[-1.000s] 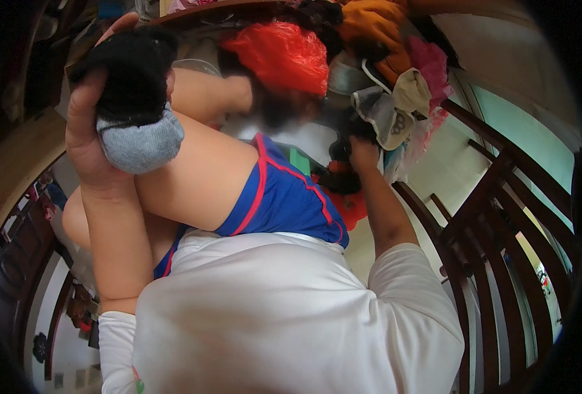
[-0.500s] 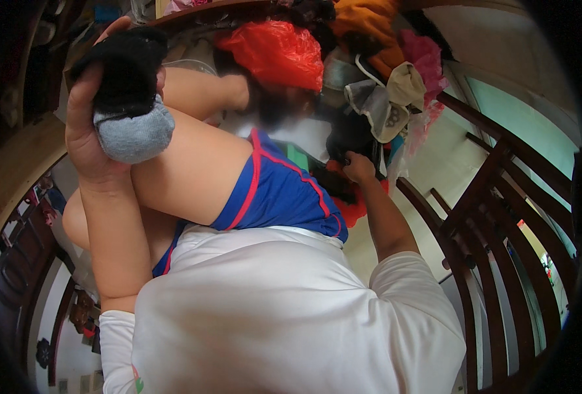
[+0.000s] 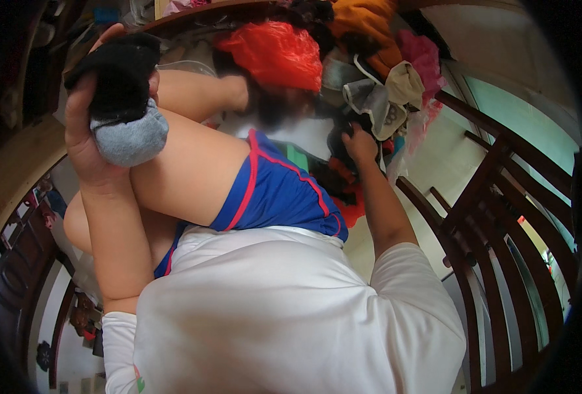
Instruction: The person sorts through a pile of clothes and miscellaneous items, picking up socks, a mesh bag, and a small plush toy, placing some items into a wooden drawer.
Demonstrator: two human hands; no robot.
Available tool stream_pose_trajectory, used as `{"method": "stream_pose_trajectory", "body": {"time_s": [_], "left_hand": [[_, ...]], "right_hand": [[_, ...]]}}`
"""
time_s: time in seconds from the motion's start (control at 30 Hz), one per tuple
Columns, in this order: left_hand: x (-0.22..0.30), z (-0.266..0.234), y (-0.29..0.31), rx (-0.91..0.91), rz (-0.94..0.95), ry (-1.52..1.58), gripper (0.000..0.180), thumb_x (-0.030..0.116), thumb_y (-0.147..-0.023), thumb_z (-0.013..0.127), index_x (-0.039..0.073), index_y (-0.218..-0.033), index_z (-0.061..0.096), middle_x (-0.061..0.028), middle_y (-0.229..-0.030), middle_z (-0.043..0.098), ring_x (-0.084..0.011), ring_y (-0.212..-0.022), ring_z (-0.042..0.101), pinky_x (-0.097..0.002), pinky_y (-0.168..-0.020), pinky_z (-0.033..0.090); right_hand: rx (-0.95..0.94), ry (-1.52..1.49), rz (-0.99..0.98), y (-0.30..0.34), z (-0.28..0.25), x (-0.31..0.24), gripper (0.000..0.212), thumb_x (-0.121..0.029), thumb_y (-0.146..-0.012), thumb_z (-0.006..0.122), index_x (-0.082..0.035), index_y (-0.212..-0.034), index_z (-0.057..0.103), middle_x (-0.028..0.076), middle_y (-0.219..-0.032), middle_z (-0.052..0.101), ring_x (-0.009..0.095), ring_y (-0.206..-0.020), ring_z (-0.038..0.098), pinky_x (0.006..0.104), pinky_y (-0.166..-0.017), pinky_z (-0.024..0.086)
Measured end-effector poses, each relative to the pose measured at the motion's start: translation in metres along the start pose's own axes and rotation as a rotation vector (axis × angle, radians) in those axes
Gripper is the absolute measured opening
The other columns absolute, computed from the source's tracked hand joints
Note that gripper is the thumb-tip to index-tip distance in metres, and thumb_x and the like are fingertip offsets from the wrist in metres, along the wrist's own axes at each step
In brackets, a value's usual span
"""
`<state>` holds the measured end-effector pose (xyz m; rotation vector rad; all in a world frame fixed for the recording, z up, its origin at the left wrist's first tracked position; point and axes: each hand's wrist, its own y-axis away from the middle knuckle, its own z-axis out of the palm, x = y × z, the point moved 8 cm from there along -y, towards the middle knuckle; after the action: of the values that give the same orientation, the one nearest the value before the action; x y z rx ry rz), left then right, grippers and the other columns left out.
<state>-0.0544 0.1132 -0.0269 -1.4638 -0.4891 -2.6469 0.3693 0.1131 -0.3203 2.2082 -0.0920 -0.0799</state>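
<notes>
My left hand [image 3: 89,152] is raised at the upper left, closed around a bundle of rolled socks. A black sock [image 3: 117,92] forms its upper part, and a light grey sock [image 3: 132,139] bulges out below. Right of my legs, my right hand [image 3: 362,144] reaches into a heap of clothing, its fingers closed at a piece of black cloth [image 3: 338,143]. What kind of garment that cloth is, I cannot tell. Touching distance from those fingers lies a grey and cream cloth item [image 3: 370,100] with a paw pattern.
Beyond my legs are a red plastic bag [image 3: 274,56], an orange garment [image 3: 363,26] and a pink bag [image 3: 419,59]. Red cloth [image 3: 353,207] lies under my right forearm. A dark wooden slatted chair [image 3: 494,190] stands at the right. Wooden furniture [image 3: 15,174] curves along the left.
My right hand has moved away from me and slightly right within the heap, up to the grey cloth item. My left hand, with the socks, has shifted a little to the left.
</notes>
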Motion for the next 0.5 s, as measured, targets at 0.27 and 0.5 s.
{"method": "stream_pose_trajectory", "body": {"time_s": [0.27,0.5], "left_hand": [[-0.008,0.008,-0.008,0.000,0.007,0.008,0.067,0.035,-0.078,0.059,-0.005,-0.127,0.037,-0.0177,-0.106,0.052,-0.0228,-0.079,0.054,-0.0299,-0.071,0.046],[0.001,0.002,0.001,0.007,-0.009,-0.015,0.070,0.034,-0.078,0.059,-0.005,-0.130,0.032,-0.0174,-0.107,0.049,-0.0213,-0.081,0.053,-0.0276,-0.067,0.048]], "right_hand": [[-0.132,-0.144,0.112,-0.049,0.098,-0.010,0.057,-0.032,-0.068,0.065,-0.007,-0.117,0.049,0.018,-0.119,0.055,0.035,-0.110,0.052,0.0426,-0.090,0.043],[0.258,-0.368,-0.039,0.027,0.010,-0.019,0.030,-0.029,-0.075,0.054,-0.005,-0.090,0.063,0.019,-0.100,0.060,0.037,-0.092,0.057,0.0431,-0.079,0.045]]}}
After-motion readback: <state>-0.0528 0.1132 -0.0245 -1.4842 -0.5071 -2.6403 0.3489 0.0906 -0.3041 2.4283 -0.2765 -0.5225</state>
